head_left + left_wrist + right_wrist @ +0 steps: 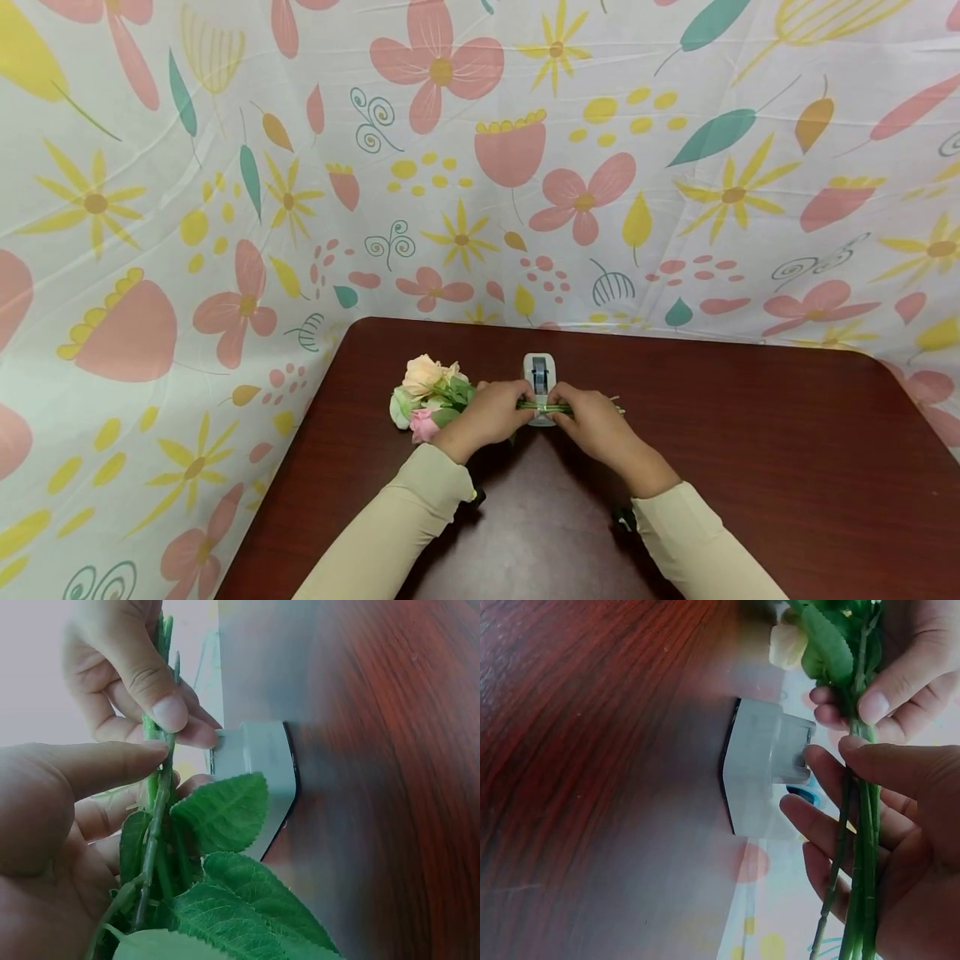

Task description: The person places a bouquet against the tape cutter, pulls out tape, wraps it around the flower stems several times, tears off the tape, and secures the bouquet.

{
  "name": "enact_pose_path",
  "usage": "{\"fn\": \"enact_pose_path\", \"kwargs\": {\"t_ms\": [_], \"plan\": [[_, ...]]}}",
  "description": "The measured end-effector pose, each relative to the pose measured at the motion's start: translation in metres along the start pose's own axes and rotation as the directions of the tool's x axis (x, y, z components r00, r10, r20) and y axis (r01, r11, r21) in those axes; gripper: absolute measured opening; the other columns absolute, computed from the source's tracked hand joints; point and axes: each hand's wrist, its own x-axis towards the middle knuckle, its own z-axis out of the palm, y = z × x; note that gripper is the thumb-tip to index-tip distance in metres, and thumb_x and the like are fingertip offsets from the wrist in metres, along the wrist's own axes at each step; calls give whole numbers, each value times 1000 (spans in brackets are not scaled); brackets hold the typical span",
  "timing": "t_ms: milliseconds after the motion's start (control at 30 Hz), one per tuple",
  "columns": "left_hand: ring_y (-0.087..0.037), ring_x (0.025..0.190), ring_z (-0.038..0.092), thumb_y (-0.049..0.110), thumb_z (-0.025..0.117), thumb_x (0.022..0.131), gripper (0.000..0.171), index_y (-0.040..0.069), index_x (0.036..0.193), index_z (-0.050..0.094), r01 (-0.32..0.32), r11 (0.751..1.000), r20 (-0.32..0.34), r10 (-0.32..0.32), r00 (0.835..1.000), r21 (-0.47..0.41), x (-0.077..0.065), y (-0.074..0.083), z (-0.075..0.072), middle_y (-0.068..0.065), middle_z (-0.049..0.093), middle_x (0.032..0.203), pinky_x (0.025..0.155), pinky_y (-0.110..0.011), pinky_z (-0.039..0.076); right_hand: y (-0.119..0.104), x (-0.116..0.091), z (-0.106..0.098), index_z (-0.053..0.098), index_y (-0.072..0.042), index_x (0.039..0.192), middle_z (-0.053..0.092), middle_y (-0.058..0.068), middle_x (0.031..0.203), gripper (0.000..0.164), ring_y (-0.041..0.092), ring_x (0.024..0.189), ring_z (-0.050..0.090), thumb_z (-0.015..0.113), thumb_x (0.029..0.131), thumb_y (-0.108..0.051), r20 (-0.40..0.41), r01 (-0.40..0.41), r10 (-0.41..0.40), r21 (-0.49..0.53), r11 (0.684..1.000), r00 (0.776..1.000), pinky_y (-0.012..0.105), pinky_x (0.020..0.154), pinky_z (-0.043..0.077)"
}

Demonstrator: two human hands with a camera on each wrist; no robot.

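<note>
A bunch of flowers [422, 377] in cream, pink and pale green lies sideways, its blooms to the left and its green stems [866, 847] running right. My left hand [491, 412] pinches the stems between thumb and fingers just below the leaves [221, 814]. Close beside it, my right hand [597, 423] pinches the same stems farther toward their cut ends. A shiny band, seemingly clear tape [543, 407], shows on the stems between the hands. Directly behind and beneath them stands a white tape dispenser [539, 363], partly hidden by the hands and stems.
The dark red-brown table [750, 433] has a rounded far edge. Behind it and along its left side hangs a white cloth [637, 192] printed with flowers and leaves. Dark straps [624, 518] show under the wrists.
</note>
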Motion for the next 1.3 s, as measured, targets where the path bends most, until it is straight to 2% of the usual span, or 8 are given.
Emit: {"fn": "enact_pose_path", "kwargs": {"t_ms": [200,467,700,967,1300], "plan": [[-7,79,64,31,67,98,10,23,102,67,24,999,12,-23,1000,-37,-1,0,2,9,72,93,91,-36,35,-1,-2,0,65,-15,106,73,1,91,17,5,65,56,73,92,-14,5,-11,11,3,1000,1000,29,64,48],[-5,73,60,32,69,97,10,22,99,66,35,999,-2,-35,999,-24,-7,6,3,10,70,88,87,-34,35,0,-6,0,64,-16,105,74,1,95,16,10,76,66,73,92,-13,17,-13,13,13,1000,1000,33,67,52],[-8,77,62,31,69,97,11,22,96,65,40,999,-18,-40,999,3,-14,13,3,10,71,87,85,-32,33,-1,-10,0,64,-18,103,73,-1,93,16,8,75,64,74,92,-16,17,1,-2,16,1000,1000,32,67,52],[-7,76,63,31,69,96,11,23,93,63,13,999,-40,-12,999,34,-22,14,8,12,69,82,87,-34,33,-3,-15,1,63,-21,99,71,-5,88,15,5,73,60,74,92,-15,32,0,-2,40,999,999,28,66,49],[-11,92,68,30,68,97,9,22,98,65,-12,998,-68,16,998,69,-26,15,16,8,73,93,91,-38,35,-3,-22,6,62,-21,100,71,-6,90,17,4,74,57,74,91,-13,6,38,-38,48,998,999,25,67,48]]}}
